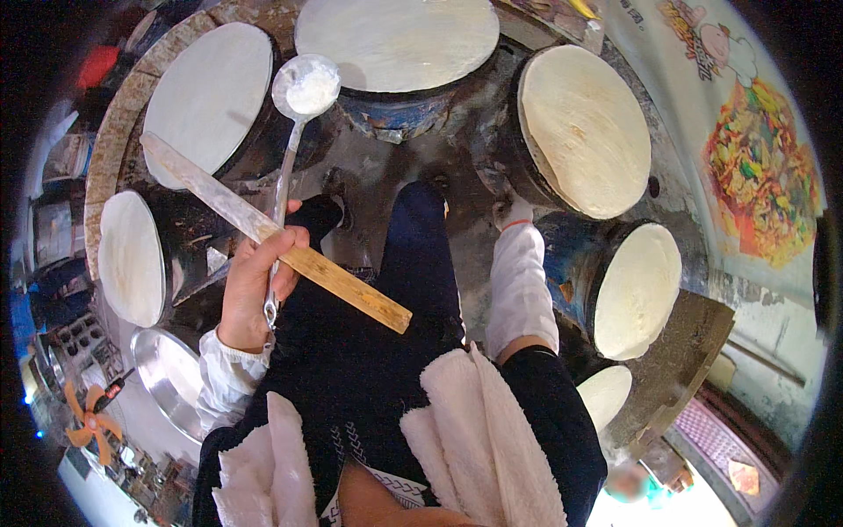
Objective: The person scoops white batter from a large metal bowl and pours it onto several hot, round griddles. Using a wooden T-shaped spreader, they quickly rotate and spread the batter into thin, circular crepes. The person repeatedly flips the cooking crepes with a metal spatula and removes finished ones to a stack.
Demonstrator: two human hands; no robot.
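Note:
In my left hand (266, 268), a metal ladle (290, 162) and a flat wooden stick (329, 279) are gripped together. White batter coats the ladle's bowl, which points away from me. The stick crosses the ladle's handle at a slant, its far end whitened and overlapping the round pancake (211, 97) at the far left. My right arm, in a white sleeve (522, 290), stretches forward. Low beside the griddle bearing a pancake (593, 132) at the far right is my right hand (512, 212); it is in shadow and its fingers cannot be made out.
More round griddles with pale pancakes (399, 44) curve around me, including a left one (132, 259) and a right one (639, 290). A metal basin (171, 378) sits at left, near an orange fan (91, 423). A wall with a food poster (760, 176) stands at right.

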